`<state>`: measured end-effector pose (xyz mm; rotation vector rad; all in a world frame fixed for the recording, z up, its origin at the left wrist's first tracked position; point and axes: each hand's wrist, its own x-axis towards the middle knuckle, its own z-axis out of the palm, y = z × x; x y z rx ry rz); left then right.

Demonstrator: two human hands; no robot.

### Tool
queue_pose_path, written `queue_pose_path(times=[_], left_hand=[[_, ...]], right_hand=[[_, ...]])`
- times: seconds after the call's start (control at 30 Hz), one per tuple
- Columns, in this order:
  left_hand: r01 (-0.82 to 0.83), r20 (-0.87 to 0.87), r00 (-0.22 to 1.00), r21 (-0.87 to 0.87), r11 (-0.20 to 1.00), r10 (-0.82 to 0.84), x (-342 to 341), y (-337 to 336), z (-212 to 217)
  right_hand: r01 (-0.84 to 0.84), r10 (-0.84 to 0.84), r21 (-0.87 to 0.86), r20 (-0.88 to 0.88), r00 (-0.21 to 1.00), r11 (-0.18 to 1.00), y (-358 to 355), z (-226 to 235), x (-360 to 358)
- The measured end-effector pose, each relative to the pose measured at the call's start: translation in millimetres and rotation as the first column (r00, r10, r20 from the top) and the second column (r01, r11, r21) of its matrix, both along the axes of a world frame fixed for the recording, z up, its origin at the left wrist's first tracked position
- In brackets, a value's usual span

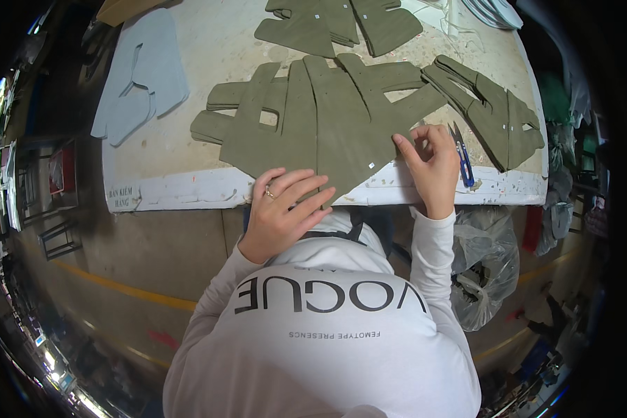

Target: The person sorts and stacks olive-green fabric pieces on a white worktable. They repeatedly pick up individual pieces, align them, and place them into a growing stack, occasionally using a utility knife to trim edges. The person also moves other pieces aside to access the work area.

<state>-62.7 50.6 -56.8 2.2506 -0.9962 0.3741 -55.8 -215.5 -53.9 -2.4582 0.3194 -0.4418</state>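
Olive-green cut fabric pieces (345, 118) lie stacked and overlapping at the table's near edge, with straps and cut-out slots. My left hand (289, 205) rests on their lower tip, its ringed fingers stretched out over the cloth. At the right side of the same pieces is my right hand (432, 160). Its thumb points at the fabric's right edge, apart from the curled fingers, and nothing shows between them. A small white sticker (371, 166) sits on the cloth between the hands. Blue-handled thread snips (465, 159) lie just right of my right hand.
More olive pieces lie on the table at the right (494, 115) and the far side (306, 28). Pale grey-blue cut pieces (143, 83) are at the left. The table's white front edge (188, 189) runs before me. A clear plastic bag (488, 268) hangs below, right.
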Motion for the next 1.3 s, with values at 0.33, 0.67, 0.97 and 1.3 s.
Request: queue_pose_path(times=[0.33, 0.67, 0.97, 1.3], left_hand=[[0.067, 0.033, 0.997, -0.019, 0.998, -0.066, -3, 6, -9], [-0.109, -0.127, 0.979, 0.336, 0.936, 0.159, 17, -23, -2], [-0.123, -0.115, 0.979, 0.329, 0.936, 0.169, 14, -20, -7], [0.136, -0.431, 0.902, 0.261, 0.956, -0.011, 34, 2, 36]], right_hand=[[-0.014, 0.014, -0.004, 0.088, 0.996, 1.000, 1, -6, -9], [-0.747, 0.682, -0.159, -0.321, 0.657, 0.645, 55, 27, -12], [-0.685, 0.656, -0.271, -0.201, 0.727, 0.676, 41, 4, 56], [-0.782, 0.748, -0.209, -0.230, 0.622, 0.587, 46, 16, 22]])
